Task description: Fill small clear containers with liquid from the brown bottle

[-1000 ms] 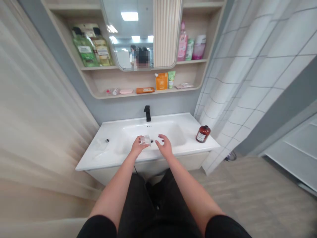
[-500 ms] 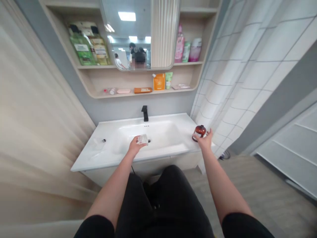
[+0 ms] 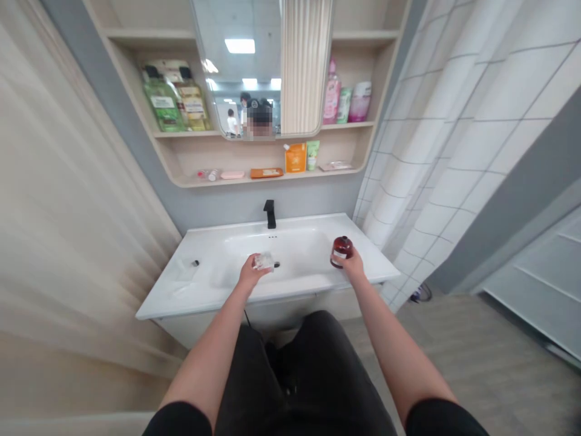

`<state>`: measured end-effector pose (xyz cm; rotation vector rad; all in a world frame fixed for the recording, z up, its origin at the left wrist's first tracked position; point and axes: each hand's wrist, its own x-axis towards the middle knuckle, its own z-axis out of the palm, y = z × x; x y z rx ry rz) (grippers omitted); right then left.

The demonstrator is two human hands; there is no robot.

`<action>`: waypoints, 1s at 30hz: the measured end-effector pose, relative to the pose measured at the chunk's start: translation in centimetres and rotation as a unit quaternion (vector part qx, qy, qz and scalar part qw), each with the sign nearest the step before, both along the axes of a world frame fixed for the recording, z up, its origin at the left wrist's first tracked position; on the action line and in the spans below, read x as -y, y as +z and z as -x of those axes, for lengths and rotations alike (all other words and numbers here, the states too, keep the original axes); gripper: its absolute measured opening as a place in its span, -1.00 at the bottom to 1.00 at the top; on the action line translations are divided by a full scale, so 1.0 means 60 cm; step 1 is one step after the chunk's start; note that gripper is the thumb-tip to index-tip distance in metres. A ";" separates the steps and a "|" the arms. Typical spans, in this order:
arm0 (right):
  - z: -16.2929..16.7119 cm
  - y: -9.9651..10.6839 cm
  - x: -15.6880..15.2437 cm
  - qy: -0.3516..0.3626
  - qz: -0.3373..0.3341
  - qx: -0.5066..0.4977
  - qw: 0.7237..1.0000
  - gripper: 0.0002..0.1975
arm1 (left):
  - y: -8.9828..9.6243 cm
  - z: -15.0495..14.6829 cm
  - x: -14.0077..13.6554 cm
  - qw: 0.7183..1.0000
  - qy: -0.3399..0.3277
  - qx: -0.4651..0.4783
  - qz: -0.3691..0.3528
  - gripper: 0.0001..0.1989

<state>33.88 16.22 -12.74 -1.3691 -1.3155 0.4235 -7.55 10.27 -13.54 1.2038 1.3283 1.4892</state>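
head view | our right hand [image 3: 353, 265] now grips the brown bottle [image 3: 341, 251], lifted off the counter toward the basin [image 3: 295, 254] | left hand [image 3: 250, 275] keeps holding the clear container [image 3: 264, 261]

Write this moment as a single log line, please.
left hand: holds small clear container over sink | right hand: grips brown bottle | faucet: behind basin
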 end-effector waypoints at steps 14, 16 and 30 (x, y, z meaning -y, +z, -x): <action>0.309 0.017 0.018 0.347 0.158 -0.177 0.907 -0.31 | 0.005 0.002 0.004 0.999 -0.017 0.041 -0.015 -0.18; 0.318 0.006 0.015 0.358 0.162 -0.157 0.906 -0.34 | 0.004 0.002 0.004 0.998 -0.009 0.055 -0.014 -0.12; 0.312 -0.026 0.007 0.357 0.185 -0.072 0.913 -0.35 | 0.008 0.000 0.010 0.997 -0.028 0.057 -0.041 -0.18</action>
